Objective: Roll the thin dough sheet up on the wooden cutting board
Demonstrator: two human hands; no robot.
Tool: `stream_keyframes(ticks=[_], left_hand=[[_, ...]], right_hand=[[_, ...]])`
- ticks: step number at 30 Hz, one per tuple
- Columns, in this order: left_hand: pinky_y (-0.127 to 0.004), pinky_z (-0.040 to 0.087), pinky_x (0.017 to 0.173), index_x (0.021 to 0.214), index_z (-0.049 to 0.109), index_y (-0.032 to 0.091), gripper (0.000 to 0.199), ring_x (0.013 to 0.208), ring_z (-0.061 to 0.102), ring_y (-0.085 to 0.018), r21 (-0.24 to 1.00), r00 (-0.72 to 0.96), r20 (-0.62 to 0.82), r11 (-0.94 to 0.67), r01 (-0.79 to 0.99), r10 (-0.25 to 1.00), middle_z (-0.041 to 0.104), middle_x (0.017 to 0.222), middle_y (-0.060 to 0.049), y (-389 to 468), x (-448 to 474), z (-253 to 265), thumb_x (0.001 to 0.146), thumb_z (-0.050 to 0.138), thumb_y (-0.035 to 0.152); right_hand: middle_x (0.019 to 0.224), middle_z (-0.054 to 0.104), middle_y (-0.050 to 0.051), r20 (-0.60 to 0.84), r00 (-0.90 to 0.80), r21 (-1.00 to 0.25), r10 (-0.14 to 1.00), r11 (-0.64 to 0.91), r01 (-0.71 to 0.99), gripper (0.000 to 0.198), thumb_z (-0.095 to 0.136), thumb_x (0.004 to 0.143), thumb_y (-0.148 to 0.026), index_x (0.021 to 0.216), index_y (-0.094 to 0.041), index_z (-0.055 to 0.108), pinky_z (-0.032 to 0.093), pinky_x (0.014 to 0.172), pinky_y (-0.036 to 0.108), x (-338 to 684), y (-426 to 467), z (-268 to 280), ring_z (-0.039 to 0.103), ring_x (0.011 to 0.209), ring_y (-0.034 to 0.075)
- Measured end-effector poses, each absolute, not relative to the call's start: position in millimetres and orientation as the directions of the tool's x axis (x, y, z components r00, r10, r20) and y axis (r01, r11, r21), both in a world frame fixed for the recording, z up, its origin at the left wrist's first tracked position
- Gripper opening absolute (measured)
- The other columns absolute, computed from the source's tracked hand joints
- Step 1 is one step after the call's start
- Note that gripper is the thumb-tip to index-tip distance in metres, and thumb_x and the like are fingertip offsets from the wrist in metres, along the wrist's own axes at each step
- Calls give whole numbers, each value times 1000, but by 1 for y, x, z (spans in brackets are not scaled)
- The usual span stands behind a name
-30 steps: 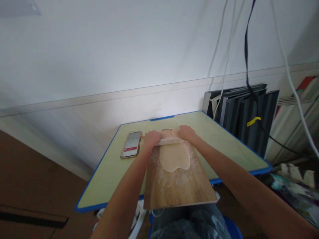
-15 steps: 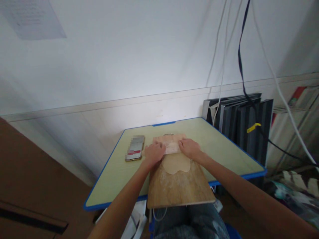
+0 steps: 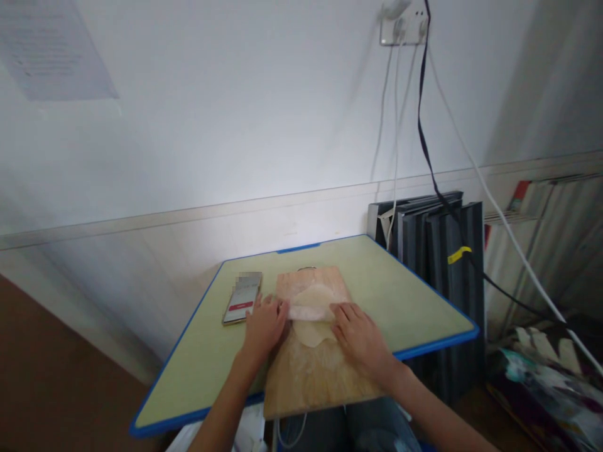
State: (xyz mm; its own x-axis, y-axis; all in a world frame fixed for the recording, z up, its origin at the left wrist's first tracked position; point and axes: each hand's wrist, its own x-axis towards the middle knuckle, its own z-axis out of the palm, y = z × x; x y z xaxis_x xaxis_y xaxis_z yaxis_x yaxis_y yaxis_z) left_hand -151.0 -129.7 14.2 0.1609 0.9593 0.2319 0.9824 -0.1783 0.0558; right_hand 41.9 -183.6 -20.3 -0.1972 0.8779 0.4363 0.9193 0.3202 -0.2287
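Observation:
A flat sheet of pale dough (image 3: 311, 336) lies on a floured wooden board (image 3: 313, 383). Across the dough's middle runs a light rolling pin (image 3: 308, 312), with dough showing on its far and near sides. My left hand (image 3: 264, 321) is curled over the pin's left end. At the other end, my right hand (image 3: 358, 334) bears on the pin with its fingers bent and close together. Both palms face down and hide the pin's ends. The near end of the board sticks out past the table edge, over my legs.
The board rests on a pale green table (image 3: 400, 301) with a blue rim. A phone (image 3: 242, 298) lies left of the board. Dark flat panels (image 3: 428, 251) lean by the wall at right. Cables (image 3: 421, 125) hang from a wall socket (image 3: 404, 28).
Both hands have drawn the rolling pin nearer to me, from the dough's far part to about its middle. More dough shows beyond the pin. My view has tilted up and turned right.

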Motion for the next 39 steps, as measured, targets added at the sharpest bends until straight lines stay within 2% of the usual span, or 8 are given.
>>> stream_keyframes(ticks=[4,8,11,15,24,26,31,39], left_hand=[[-33,41,85,96,63,19,41,94,58,-20,84,170,213,-191,978,962,65,99,-9,-141,-168,15,91,24,31],[-30,41,86,99,62,21,38,96,57,-18,108,127,215,-153,982,968,64,102,-7,-173,-174,5,90,26,30],[-40,38,92,100,63,19,40,102,55,-24,119,53,220,-81,990,974,64,105,-9,-200,-172,-5,90,26,31],[-57,25,99,110,60,21,39,121,41,-34,81,-57,276,36,996,959,60,117,-8,-224,-165,-17,87,31,32],[-63,11,102,111,59,24,39,127,35,-32,35,-19,269,10,999,963,58,122,-4,-209,-156,-6,89,28,30],[-59,14,104,110,59,24,38,121,43,-29,46,2,259,-14,999,966,60,120,-4,-203,-154,-2,89,27,30],[-42,39,93,111,57,23,40,95,62,-22,62,30,188,-43,997,982,66,108,-6,-206,-150,2,90,24,31],[-38,38,96,125,48,18,45,109,55,-23,33,52,167,-58,998,985,55,126,-9,-221,-144,-3,90,29,39]], right_hand=[[126,52,10,493,-203,-306,846,387,870,39,42,87,-26,125,-20,48,39,97,42,42,-204,-31,43,119,24],[126,52,8,475,-185,-363,861,382,850,38,39,88,-29,123,-22,50,37,100,40,46,-218,-37,42,121,23],[127,53,8,462,-175,-367,869,367,855,39,38,88,-29,125,-21,50,36,101,39,48,-222,-41,42,121,22],[135,45,7,454,-211,-333,866,384,861,42,37,89,-31,129,-21,46,34,102,42,54,-220,-44,36,126,21],[138,40,8,295,-438,-218,849,507,834,45,25,94,-35,129,-17,46,25,105,42,58,-160,-13,27,131,20],[139,39,10,208,-420,-176,883,456,872,46,23,94,-34,131,-16,44,28,103,43,49,-139,-2,30,130,22],[139,38,13,103,-394,-140,913,405,904,46,29,91,-34,133,-18,40,32,98,47,30,-96,9,35,127,24],[136,42,13,112,-427,-98,897,437,894,43,30,89,-22,128,-15,47,30,99,50,40,-113,2,39,124,25]])
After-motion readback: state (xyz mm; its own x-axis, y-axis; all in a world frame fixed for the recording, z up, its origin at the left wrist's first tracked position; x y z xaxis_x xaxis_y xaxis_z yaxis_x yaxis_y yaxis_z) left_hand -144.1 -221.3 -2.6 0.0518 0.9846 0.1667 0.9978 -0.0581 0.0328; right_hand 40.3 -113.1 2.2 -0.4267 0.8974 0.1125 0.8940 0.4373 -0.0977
